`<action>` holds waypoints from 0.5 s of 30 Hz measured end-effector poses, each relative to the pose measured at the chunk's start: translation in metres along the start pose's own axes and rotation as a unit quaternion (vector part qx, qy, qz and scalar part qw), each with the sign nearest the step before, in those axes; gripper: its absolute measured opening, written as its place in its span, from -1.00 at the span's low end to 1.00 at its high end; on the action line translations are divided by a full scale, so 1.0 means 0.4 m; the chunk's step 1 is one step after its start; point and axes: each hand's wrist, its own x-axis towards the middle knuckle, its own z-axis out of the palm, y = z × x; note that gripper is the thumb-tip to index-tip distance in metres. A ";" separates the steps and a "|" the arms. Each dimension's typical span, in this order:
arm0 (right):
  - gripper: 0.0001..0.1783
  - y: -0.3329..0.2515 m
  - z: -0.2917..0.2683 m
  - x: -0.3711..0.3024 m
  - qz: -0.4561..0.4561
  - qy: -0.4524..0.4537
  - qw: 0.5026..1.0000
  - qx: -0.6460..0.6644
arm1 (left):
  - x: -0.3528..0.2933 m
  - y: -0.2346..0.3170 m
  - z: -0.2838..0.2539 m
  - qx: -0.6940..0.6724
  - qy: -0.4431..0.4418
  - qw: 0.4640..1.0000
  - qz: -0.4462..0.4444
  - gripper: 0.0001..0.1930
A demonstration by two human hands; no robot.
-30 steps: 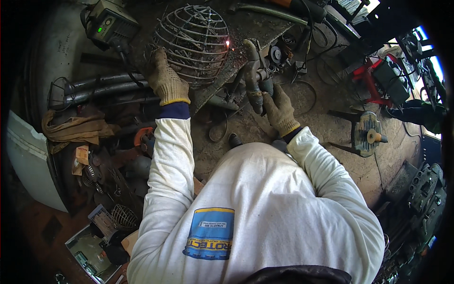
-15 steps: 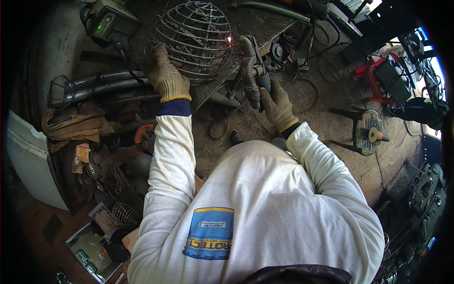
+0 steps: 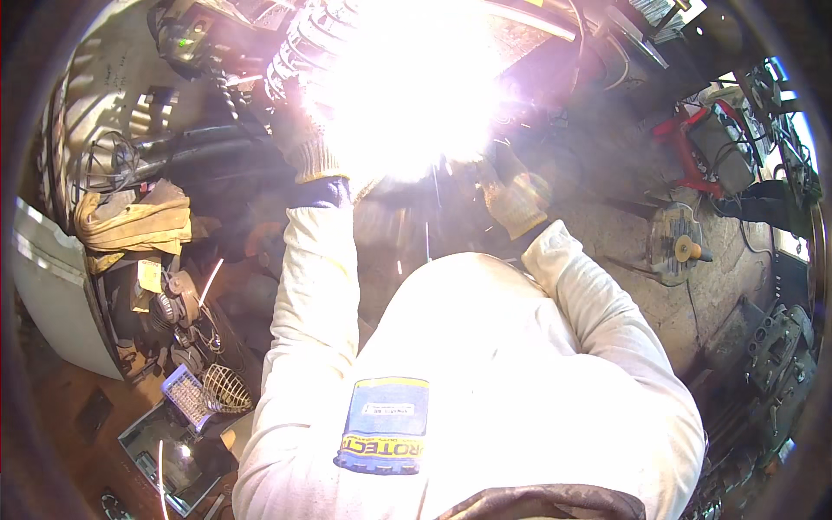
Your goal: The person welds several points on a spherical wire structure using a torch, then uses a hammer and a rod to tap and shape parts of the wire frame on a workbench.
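Note:
A white welding flash (image 3: 407,87) blots out the top middle of the head view. My left hand (image 3: 312,156), in a tan knit glove, sits at the lower left edge of a round wire cage (image 3: 290,52); only a few of the cage's wires show beside the glare. My right hand (image 3: 516,195), also gloved, is just right of the flash. It is closed around a welding electrode holder that the light hides. Both arms wear white sleeves. Sparks streak down below the flash.
A welding machine (image 3: 186,43) with a green light stands at the back left. Below it lie dark pipes (image 3: 199,147), a yellowish cloth (image 3: 130,221) and a white panel (image 3: 52,295). A small wire basket (image 3: 227,388) is at the lower left. An angle grinder (image 3: 676,247) and a red tool (image 3: 693,147) lie to the right.
The small spark at the cage's rim has flared into a blinding flash that hides the cage and the holder. Both hands stay in about the same places.

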 end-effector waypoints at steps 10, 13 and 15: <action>-0.54 0.070 0.032 -0.008 0.012 0.046 0.991 0.128 | -0.065 0.039 0.004 0.162 -0.060 0.962 0.209 -0.35; -0.47 0.052 0.011 -0.008 0.103 -0.004 0.977 0.185 | -0.050 0.068 0.017 -0.269 -0.032 0.959 -0.079 -0.40; -0.44 0.057 0.010 -0.011 0.136 -0.031 0.977 0.163 | -0.059 0.127 0.025 -0.370 0.009 0.916 -0.155 -0.42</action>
